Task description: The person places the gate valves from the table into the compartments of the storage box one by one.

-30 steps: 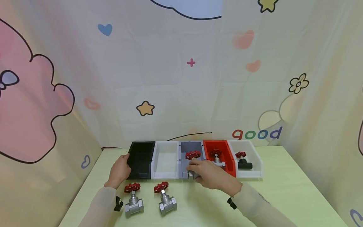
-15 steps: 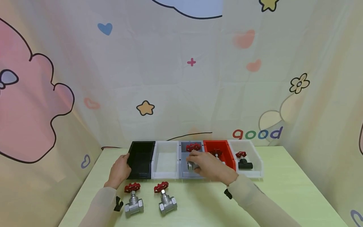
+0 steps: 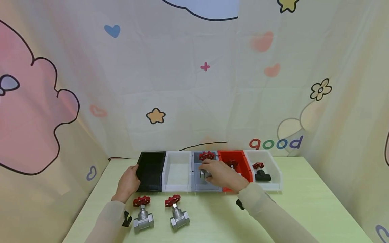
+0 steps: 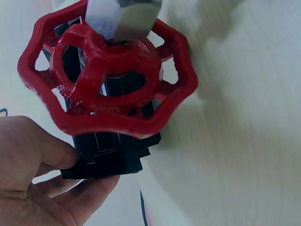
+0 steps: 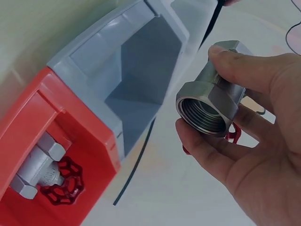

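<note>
My right hand point(image 3: 225, 173) grips the metal body of a gate valve point(image 5: 207, 101) with a red handwheel, thumb on one side and fingers on the other. In the head view it overlaps the grey bin point(image 3: 206, 185), handwheel toward the bin's back; the right wrist view shows the valve's threaded opening, outside the bin's mouth. My left hand point(image 3: 128, 183) pinches the side of the black bin point(image 4: 106, 162) at the row's left end, thumb and fingers on either side of its wall. Nearer me, two similar valves point(image 3: 144, 217) point(image 3: 179, 217) lie on the table.
Between the black and grey bins stands a white bin point(image 3: 177, 187). To the right, a red bin point(image 3: 247, 168) holds a valve point(image 5: 40, 165), and another white bin point(image 3: 276, 172) holds a dark-bodied valve point(image 3: 262, 175). A printed curtain point(image 3: 194, 101) hangs behind the table point(image 3: 313, 202).
My right hand has carried its valve forward, farther over the grey bin, with the handwheel now near the bin's back. The left hand keeps its place on the black bin.
</note>
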Demonstrator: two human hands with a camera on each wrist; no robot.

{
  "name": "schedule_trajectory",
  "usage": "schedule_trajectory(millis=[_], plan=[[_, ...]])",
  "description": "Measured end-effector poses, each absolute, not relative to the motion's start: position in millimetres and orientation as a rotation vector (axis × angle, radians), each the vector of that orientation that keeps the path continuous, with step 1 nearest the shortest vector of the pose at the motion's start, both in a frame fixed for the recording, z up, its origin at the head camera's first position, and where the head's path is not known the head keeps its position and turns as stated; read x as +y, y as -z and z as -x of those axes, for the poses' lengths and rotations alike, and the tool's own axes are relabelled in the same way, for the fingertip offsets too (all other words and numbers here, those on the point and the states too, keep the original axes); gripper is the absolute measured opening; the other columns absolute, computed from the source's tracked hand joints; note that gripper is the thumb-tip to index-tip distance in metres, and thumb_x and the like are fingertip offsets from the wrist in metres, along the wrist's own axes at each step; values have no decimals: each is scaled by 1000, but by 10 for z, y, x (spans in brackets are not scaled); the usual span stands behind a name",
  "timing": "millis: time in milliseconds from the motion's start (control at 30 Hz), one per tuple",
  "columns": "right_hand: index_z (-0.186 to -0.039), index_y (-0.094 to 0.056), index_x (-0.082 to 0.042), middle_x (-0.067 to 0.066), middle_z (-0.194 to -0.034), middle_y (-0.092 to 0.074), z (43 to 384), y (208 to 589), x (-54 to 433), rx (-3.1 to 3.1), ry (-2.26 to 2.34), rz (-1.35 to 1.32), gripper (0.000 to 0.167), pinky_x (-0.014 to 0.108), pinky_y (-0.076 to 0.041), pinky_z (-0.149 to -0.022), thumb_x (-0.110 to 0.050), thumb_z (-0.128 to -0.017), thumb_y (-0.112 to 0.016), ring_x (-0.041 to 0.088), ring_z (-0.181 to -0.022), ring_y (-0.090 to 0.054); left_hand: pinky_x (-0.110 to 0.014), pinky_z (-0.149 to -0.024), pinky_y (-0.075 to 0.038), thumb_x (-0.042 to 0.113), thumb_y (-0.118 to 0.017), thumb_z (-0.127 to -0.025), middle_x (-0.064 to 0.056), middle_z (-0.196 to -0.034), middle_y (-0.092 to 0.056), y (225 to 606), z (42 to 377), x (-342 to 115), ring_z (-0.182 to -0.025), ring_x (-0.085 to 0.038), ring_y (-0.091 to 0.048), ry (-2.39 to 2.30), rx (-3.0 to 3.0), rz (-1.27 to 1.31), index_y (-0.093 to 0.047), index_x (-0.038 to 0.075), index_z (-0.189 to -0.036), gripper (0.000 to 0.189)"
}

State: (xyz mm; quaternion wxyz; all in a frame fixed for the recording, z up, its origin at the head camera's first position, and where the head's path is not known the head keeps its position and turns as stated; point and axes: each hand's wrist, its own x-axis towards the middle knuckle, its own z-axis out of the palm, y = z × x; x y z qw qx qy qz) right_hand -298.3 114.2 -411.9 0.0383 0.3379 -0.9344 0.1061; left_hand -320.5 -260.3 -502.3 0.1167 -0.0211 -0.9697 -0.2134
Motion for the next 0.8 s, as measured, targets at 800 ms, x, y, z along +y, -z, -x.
schedule_trajectory(millis=[800], plan=[[-133, -62, -13, 5, -135, -61, 3311, 4511, 1060, -3034, -421, -887, 49, 39, -53, -100, -11, -85, -75, 23, -117, -60, -58, -90, -51, -1, -49, -89, -31, -138, -50, 5029, 3218, -2609, -111, -47, -60, 633, -2853, 48, -42, -8, -144, 56]])
